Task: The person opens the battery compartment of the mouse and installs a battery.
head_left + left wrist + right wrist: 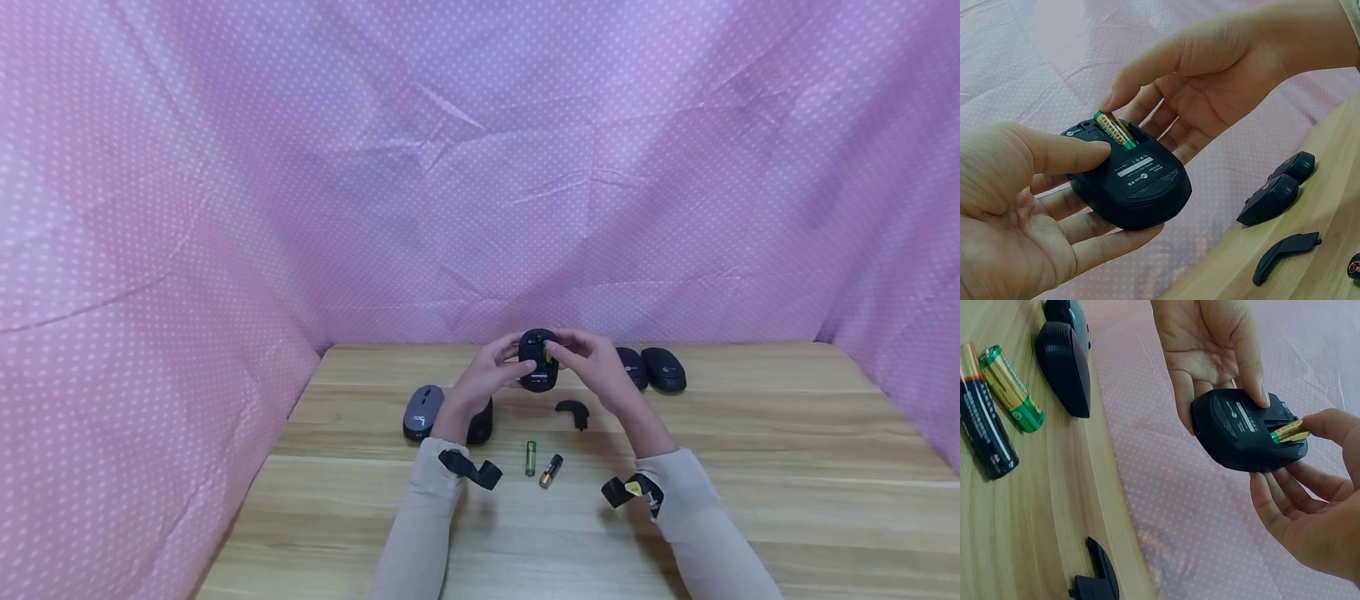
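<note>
A black computer mouse (538,382) is held up above the table's far part, its underside facing me. My left hand (482,382) grips it from the left, thumb across the underside and fingers beneath. In the left wrist view, a green and gold battery (1115,131) sits tilted in the open battery slot, one end raised. The thumb of my right hand (597,368) presses that raised end, while its fingers lie behind the mouse's edge. On the table below rests the curved black battery cover (574,409).
Nearer me lie a green battery (531,459) and a black and copper battery (551,471). Left stand a grey mouse (424,408) and a black mouse (482,423), partly hidden by my left wrist. Two black mice, one here (664,371), sit at the right. A pink dotted cloth (480,208) hangs behind.
</note>
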A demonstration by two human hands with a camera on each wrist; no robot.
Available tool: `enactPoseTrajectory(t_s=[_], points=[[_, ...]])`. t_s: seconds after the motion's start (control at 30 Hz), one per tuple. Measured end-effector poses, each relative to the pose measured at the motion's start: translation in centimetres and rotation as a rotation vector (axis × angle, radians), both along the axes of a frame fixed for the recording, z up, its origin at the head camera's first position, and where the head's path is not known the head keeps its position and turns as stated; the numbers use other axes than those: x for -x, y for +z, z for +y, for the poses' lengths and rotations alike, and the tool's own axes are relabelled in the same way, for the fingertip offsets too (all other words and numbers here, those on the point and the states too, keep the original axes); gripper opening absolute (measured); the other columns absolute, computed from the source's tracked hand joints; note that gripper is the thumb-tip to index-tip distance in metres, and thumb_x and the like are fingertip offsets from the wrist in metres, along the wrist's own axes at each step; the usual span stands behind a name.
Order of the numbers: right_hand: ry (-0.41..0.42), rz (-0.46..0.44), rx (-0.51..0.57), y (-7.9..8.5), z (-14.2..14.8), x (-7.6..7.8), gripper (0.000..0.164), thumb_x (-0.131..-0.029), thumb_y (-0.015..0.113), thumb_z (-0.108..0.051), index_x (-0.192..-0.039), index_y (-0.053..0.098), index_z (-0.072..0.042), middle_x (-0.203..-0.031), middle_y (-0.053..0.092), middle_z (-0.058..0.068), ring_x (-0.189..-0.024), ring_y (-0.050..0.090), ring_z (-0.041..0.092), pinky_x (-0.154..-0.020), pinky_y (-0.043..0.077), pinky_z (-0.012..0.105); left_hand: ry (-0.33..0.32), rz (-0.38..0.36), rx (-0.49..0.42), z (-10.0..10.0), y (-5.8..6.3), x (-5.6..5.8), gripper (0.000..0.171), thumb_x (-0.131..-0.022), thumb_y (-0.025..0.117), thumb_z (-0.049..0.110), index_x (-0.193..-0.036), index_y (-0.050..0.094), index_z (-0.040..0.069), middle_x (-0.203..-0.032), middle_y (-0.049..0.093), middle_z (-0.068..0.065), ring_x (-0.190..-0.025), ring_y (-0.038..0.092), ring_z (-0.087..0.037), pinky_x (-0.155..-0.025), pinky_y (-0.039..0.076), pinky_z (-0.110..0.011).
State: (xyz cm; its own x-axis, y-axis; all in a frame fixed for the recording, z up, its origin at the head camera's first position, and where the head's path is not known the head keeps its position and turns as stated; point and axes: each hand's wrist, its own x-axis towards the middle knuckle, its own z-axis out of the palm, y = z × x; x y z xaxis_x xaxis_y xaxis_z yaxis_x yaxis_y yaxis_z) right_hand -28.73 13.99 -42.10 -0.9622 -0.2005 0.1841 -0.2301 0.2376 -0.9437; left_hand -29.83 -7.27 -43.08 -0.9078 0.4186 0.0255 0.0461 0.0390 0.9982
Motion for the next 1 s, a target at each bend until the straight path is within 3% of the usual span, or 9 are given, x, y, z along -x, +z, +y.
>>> enactPoseTrajectory(t_s=[0.13, 0.37, 0.6, 1.0], points=[[-0.034, -0.002, 0.004, -0.04, -0.05, 0.06, 0.038, -0.1, 0.066, -0.025, -0.131, 0.066, -0.002, -0.117, 0.068, 0.019, -0.1, 0.061, 0.018, -0.088, 0.055, 0.028, -0.006, 0.0, -0.003, 0.22, -0.07, -0.03, 0.053, -0.099, 0.064, 0.006, -0.149, 0.05, 0.011, -0.147, 0.056, -0.018, -0.125, 0.064, -0.032, -0.093, 0.06, -0.042], [-0.05, 0.004, 0.004, -0.05, -0.03, 0.01, 0.036, -0.1, 0.066, -0.022, -0.129, 0.067, -0.001, -0.114, 0.068, 0.019, -0.097, 0.061, 0.019, -0.089, 0.057, 0.033, -0.005, -0.002, 0.001, 0.45, -0.15, -0.06, 0.052, -0.099, 0.064, 0.006, -0.149, 0.051, 0.012, -0.147, 0.058, -0.017, -0.125, 0.064, -0.032, -0.087, 0.061, -0.037], [-0.108, 0.026, 0.009, -0.28, -0.26, 0.09, 0.03, -0.1, 0.066, -0.015, -0.124, 0.069, 0.003, -0.11, 0.07, 0.022, -0.092, 0.06, 0.014, -0.08, 0.052, 0.02, -0.012, -0.002, 0.02, 0.67, -0.05, -0.16, 0.054, -0.099, 0.064, 0.008, -0.151, 0.049, 0.012, -0.148, 0.056, -0.016, -0.122, 0.066, -0.031, -0.086, 0.061, -0.037], [-0.113, 0.046, -0.003, -0.4, -0.29, 0.09, 0.03, -0.099, 0.067, -0.014, -0.122, 0.07, 0.004, -0.108, 0.071, 0.022, -0.089, 0.061, 0.011, -0.079, 0.052, 0.017, -0.019, 0.006, 0.046, 0.67, -0.2, -0.11, 0.054, -0.1, 0.062, 0.008, -0.152, 0.047, 0.011, -0.149, 0.055, -0.016, -0.122, 0.066, -0.031, -0.086, 0.062, -0.037]])
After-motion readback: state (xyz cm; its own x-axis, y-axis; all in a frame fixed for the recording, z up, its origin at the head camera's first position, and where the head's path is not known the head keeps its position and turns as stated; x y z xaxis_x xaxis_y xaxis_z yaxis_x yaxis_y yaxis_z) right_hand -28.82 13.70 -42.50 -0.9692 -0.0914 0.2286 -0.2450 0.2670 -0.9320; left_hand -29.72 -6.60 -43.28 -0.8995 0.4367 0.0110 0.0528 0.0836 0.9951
